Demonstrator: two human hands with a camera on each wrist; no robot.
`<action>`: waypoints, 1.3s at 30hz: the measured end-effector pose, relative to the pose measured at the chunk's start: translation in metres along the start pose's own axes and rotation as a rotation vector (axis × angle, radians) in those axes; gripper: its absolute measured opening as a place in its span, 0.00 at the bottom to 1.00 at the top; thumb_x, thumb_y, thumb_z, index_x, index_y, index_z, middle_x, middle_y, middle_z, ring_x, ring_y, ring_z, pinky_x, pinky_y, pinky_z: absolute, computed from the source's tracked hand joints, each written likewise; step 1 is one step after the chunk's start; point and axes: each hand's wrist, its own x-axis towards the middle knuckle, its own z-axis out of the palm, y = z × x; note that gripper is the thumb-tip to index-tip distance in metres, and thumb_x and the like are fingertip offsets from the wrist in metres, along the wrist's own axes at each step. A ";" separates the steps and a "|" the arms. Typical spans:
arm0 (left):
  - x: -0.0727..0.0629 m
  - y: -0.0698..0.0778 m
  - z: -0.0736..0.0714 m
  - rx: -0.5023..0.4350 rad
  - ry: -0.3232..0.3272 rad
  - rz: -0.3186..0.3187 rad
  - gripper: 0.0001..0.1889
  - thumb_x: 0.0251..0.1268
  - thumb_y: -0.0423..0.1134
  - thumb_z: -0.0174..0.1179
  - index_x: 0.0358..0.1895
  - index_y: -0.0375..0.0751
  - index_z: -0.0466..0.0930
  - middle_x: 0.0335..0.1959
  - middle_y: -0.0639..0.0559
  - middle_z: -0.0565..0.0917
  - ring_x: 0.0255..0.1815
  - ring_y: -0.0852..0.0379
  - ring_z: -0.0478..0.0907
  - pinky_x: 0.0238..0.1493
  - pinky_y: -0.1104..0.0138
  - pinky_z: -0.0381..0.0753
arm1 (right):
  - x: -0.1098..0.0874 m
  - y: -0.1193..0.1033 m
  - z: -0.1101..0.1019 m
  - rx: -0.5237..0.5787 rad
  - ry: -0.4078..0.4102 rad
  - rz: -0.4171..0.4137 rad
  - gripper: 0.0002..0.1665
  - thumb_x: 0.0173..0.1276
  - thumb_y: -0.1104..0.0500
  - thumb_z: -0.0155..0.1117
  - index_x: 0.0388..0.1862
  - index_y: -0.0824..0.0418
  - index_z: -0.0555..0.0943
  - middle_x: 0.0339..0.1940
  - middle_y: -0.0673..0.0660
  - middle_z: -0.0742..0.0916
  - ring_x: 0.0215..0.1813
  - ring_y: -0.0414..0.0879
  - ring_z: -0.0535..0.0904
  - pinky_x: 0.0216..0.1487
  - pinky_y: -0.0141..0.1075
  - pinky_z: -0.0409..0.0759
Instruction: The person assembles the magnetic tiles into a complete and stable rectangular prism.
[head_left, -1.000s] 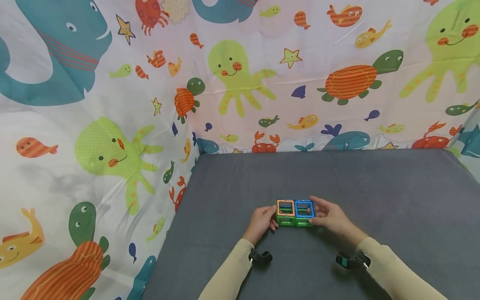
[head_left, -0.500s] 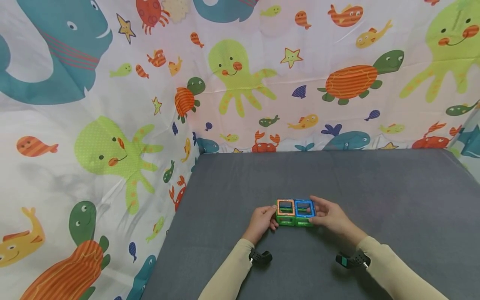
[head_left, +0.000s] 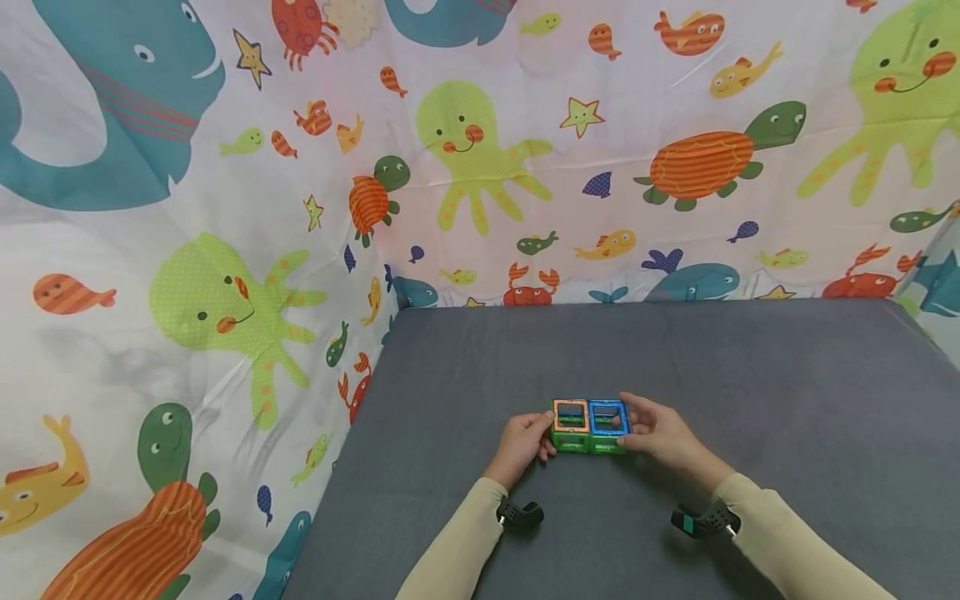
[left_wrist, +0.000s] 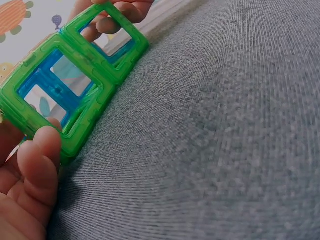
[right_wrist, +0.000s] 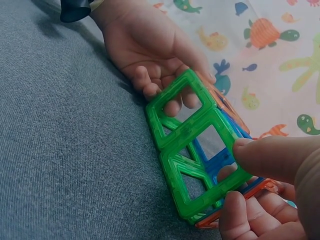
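A small box of magnetic tiles (head_left: 591, 418) is held between both hands near the middle of the grey surface. Its top has an orange tile (head_left: 572, 402) at left and a blue tile (head_left: 607, 433) at right; green tiles (right_wrist: 186, 133) form the front. The left hand (head_left: 519, 446) pinches the left end, thumb on top side. The right hand (head_left: 667, 432) grips the right end, its thumb against the green front in the right wrist view. Through the square openings, blue and green inner frames show. The far side is mostly hidden.
Grey cloth (head_left: 480, 358) covers the tabletop around the hands. White sheets with printed sea animals (head_left: 487, 150) hang as walls at the back and left. Each wrist wears a black band (head_left: 519, 514).
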 end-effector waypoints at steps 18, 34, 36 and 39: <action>0.002 0.005 0.002 -0.032 0.042 -0.069 0.20 0.72 0.50 0.61 0.24 0.40 0.84 0.12 0.57 0.75 0.13 0.64 0.67 0.19 0.73 0.68 | -0.002 0.001 0.002 0.009 0.013 0.006 0.51 0.64 0.69 0.70 0.80 0.75 0.53 0.59 0.77 0.81 0.46 0.32 0.83 0.45 0.29 0.85; 0.002 0.007 0.005 0.059 0.125 -0.036 0.21 0.71 0.49 0.61 0.18 0.44 0.82 0.09 0.59 0.74 0.11 0.64 0.67 0.17 0.72 0.67 | 0.000 0.002 0.003 0.016 0.006 -0.012 0.52 0.64 0.69 0.71 0.80 0.76 0.53 0.60 0.77 0.81 0.47 0.31 0.84 0.46 0.29 0.85; 0.003 0.006 0.006 0.064 0.134 -0.026 0.20 0.70 0.49 0.61 0.19 0.43 0.83 0.09 0.59 0.74 0.11 0.64 0.68 0.16 0.72 0.67 | 0.000 0.002 0.002 0.013 0.009 -0.008 0.52 0.64 0.69 0.71 0.80 0.76 0.53 0.60 0.77 0.81 0.48 0.33 0.84 0.46 0.29 0.85; 0.004 0.005 0.007 0.067 0.141 -0.017 0.20 0.70 0.48 0.61 0.20 0.43 0.84 0.09 0.59 0.74 0.11 0.64 0.68 0.16 0.72 0.67 | 0.000 0.002 0.002 -0.008 0.015 -0.002 0.52 0.64 0.68 0.71 0.80 0.75 0.53 0.60 0.77 0.82 0.50 0.37 0.85 0.46 0.29 0.85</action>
